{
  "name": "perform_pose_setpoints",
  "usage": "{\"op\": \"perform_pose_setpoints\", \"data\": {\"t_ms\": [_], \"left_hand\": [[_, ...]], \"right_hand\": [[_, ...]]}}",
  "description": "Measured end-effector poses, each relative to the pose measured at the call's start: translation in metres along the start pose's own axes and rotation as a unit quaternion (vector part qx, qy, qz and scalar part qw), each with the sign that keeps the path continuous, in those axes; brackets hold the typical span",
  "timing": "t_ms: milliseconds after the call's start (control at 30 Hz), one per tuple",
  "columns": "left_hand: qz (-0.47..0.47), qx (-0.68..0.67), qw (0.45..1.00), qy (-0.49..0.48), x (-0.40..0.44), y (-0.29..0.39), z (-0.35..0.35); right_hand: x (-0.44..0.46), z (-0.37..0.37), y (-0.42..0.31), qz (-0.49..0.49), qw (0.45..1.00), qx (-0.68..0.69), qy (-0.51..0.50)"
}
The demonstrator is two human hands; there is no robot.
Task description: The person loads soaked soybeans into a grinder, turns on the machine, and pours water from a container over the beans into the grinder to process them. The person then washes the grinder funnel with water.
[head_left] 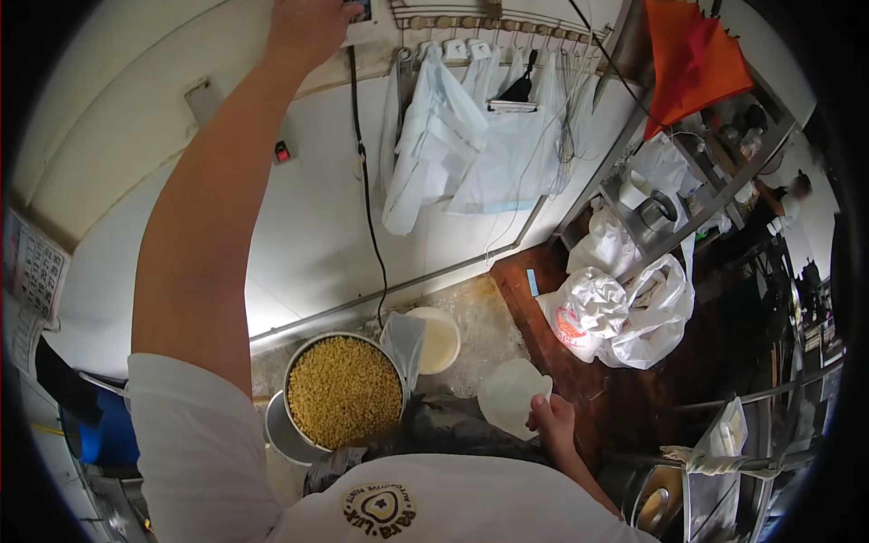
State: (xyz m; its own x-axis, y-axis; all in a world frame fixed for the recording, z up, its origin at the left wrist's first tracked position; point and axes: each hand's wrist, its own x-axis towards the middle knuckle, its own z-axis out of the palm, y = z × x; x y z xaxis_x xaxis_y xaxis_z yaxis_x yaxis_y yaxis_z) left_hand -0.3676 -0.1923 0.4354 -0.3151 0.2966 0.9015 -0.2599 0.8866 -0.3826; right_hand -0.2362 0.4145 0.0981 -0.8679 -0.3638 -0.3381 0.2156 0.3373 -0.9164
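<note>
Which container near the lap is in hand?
The translucent white container, held at its edge by the right hand. Others, like the metal pot of yellow grains and round pale tub, have no hand on them.

White glare burns on the wall below the left fingers. Left of the right fingers, the grains look evenly lit and fairly sharp; rightward, the floor sinks into shadow. Farthest from both, fisheye distortion bends lines inside black corners.
</note>
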Motion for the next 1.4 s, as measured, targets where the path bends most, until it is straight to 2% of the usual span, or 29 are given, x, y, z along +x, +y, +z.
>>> {"op": "perform_pose_setpoints", "data": {"t_ms": [267,333,400,467,500,567,600,667,733,767,800,867,900,967,1033,1100,1167,1200,1267,1300,1367,1400], "left_hand": [[-0.064,0.093,0.990,-0.088,0.016,0.011,-0.020],[0.006,0.140,0.967,-0.213,0.011,-0.003,-0.031],[-0.057,-0.043,0.995,-0.070,-0.034,-0.019,-0.050],[-0.089,-0.094,0.992,-0.014,-0.089,0.008,-0.118],[-0.097,-0.105,0.990,-0.008,-0.124,0.023,-0.151],[-0.180,-0.069,0.979,-0.067,-0.230,0.041,-0.205],[-0.276,-0.071,0.952,-0.110,-0.287,0.060,-0.238],[-0.501,-0.001,0.848,-0.173,-0.417,0.101,-0.302],[-0.681,0.039,0.704,-0.197,-0.514,0.170,-0.370],[-0.726,0.001,0.625,-0.289,-0.562,0.198,-0.405],[-0.685,0.015,0.659,-0.309,-0.658,0.248,-0.428],[-0.752,-0.082,0.613,-0.227,-0.616,0.309,-0.430],[-0.755,-0.085,0.611,-0.222,-0.587,0.326,-0.420],[-0.770,-0.073,0.605,-0.192,-0.544,0.334,-0.398],[-0.782,-0.064,0.582,-0.213,-0.541,0.327,-0.396],[-0.765,-0.063,0.595,-0.237,-0.527,0.325,-0.398],[-0.741,-0.064,0.615,-0.263,-0.536,0.324,-0.397],[-0.729,-0.059,0.619,-0.288,-0.539,0.323,-0.400],[-0.682,-0.075,0.669,-0.286,-0.540,0.313,-0.402],[-0.689,-0.067,0.660,-0.292,-0.543,0.306,-0.405],[-0.579,-0.067,0.748,-0.317,-0.542,0.298,-0.404],[-0.581,-0.068,0.746,-0.319,-0.542,0.297,-0.405]], "right_hand": [[-0.015,0.008,0.025,-0.013,0.999,0.001,-0.035],[-0.025,0.010,0.020,-0.012,0.999,0.015,-0.036],[-0.034,0.009,0.022,-0.010,0.999,0.031,-0.039],[-0.037,0.009,0.029,-0.013,0.999,0.026,-0.035],[-0.040,0.010,0.032,-0.011,0.999,0.027,-0.036],[-0.040,0.008,0.034,-0.010,0.999,0.027,-0.046],[-0.040,0.008,0.034,-0.012,0.999,0.024,-0.048],[-0.042,0.011,0.037,-0.008,0.998,0.057,-0.033],[-0.044,0.011,0.035,-0.009,0.998,0.043,-0.044],[-0.045,0.013,0.032,-0.007,0.998,0.030,-0.053],[-0.047,0.017,0.030,-0.007,0.998,0.024,-0.049],[-0.044,0.025,0.021,-0.015,0.997,0.040,-0.059],[-0.041,0.031,0.012,-0.020,0.998,0.035,-0.058],[-0.044,0.043,-0.005,-0.021,0.998,0.026,-0.056],[-0.036,0.045,0.000,-0.037,0.996,-0.004,-0.077],[-0.028,0.046,-0.002,-0.047,0.992,-0.043,-0.107],[-0.019,0.053,-0.011,-0.103,0.978,-0.128,-0.131],[-0.018,0.060,-0.023,-0.108,0.974,-0.137,-0.146],[-0.016,0.078,-0.026,-0.144,0.966,-0.114,-0.179],[-0.018,0.090,-0.036,-0.148,0.964,-0.091,-0.202],[-0.015,0.108,-0.056,-0.220,0.934,-0.144,-0.243],[-0.014,0.116,-0.066,-0.217,0.934,-0.147,-0.244]]}}
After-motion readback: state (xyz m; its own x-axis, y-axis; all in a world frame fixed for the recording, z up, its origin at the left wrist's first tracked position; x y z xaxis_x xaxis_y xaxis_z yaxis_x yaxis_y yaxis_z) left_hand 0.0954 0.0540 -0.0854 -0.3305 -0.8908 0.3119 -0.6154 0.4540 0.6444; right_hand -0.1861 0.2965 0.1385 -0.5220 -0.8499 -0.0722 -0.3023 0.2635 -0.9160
